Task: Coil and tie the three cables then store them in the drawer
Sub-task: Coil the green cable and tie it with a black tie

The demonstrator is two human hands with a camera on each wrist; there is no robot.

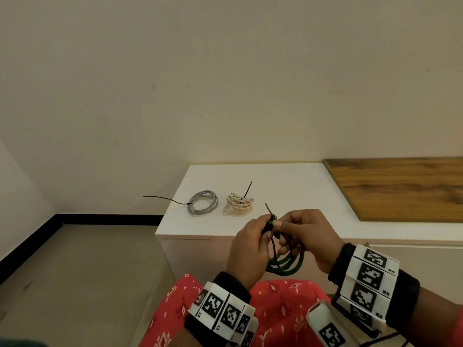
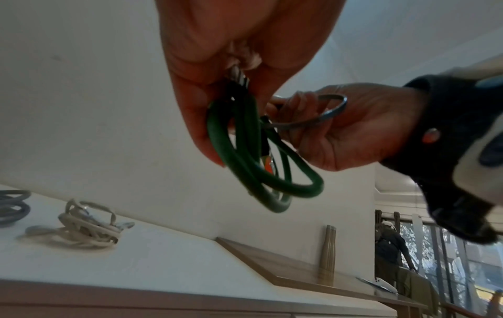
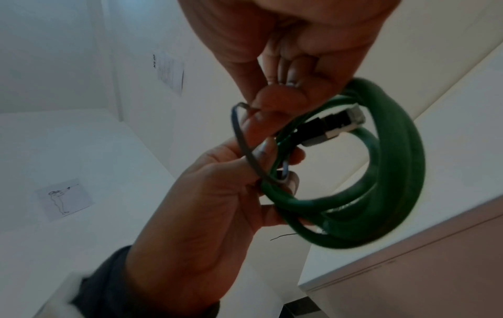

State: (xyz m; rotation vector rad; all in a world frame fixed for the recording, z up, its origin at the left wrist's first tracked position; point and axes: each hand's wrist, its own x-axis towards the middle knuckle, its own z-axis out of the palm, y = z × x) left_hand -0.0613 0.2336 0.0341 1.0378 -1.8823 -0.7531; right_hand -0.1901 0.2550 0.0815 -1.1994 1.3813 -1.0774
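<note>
Head view first: both hands are working in front of the white cabinet (image 1: 288,176), the left hand (image 1: 250,244) pinching the top of the green cable (image 1: 288,265) coil while the right hand (image 1: 309,236) is curling its fingers round the black tie (image 1: 269,209), whose tail is poking up between them. On the cabinet top the grey cable (image 1: 203,202) and the cream cable (image 1: 238,204) are lying coiled side by side, each with a dark tie sticking out, so two look done. No open drawer is showing.

Left wrist view: the left hand's fingertips are clamping the bunched green loops, which are hanging free in the air, and the right hand is holding the tie in an open loop, not cinched yet.

Right wrist view: the tie is arcing from the right hand's pinching fingers toward the coil, with the black plug (image 3: 334,125) lying across the loops. By my reading, pulling this tie tight and storing all three cables are what remain.
</note>
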